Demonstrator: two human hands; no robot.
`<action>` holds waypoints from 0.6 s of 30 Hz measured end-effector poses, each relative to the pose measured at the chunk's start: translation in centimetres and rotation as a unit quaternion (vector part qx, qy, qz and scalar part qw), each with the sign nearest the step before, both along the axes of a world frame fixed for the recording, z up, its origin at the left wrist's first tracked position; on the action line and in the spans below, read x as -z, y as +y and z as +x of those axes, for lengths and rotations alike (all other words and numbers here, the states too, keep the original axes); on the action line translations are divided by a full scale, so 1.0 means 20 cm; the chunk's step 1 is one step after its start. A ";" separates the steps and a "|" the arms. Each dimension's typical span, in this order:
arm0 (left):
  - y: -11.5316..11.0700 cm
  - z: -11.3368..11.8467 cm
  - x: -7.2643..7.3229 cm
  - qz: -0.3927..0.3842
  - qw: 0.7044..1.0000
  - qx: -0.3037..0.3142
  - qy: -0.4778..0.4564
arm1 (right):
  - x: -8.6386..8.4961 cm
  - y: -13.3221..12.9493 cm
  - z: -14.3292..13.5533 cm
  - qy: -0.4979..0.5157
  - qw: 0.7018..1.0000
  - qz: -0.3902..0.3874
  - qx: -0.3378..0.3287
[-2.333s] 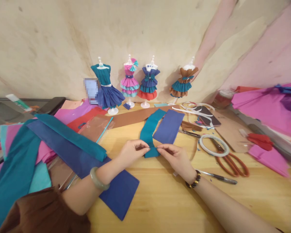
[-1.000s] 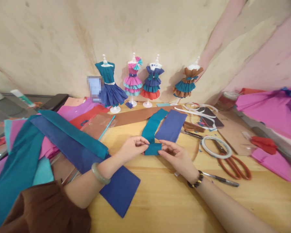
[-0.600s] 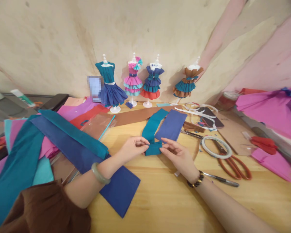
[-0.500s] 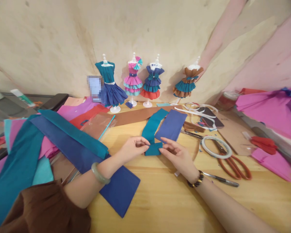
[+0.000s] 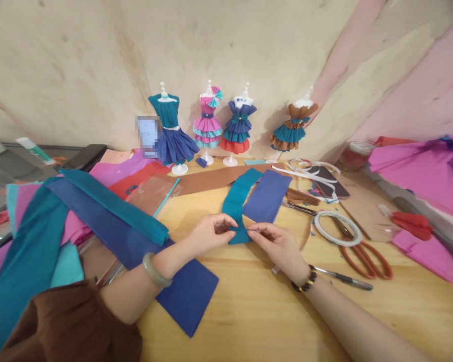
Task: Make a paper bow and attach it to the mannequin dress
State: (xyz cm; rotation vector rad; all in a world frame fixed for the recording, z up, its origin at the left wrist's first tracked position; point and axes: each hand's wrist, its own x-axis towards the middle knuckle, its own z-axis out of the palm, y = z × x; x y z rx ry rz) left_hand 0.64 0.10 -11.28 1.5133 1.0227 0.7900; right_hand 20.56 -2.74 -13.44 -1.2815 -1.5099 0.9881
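Together, the left hand (image 5: 213,234) and right hand (image 5: 276,243), nearly closed, pinch a teal strip (image 5: 238,195).

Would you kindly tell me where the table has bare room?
The widest bare patch of table lies between the dark blue strip and right forearm. Another lies right of that forearm, below the pen. A small gap lies between left hand and brown strip. It is crowded around the scissors and white ring, and along the left side.

Narrow teal strip (image 5: 237,195), near end folded and pinched, smooth length curving away rightward, on wooden table (image 5: 272,317)
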 end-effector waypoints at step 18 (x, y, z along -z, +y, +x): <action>-0.02 0.01 -0.01 0.089 0.992 -0.024 0.088 | -0.04 -0.01 -0.02 0.033 0.999 -0.009 -0.007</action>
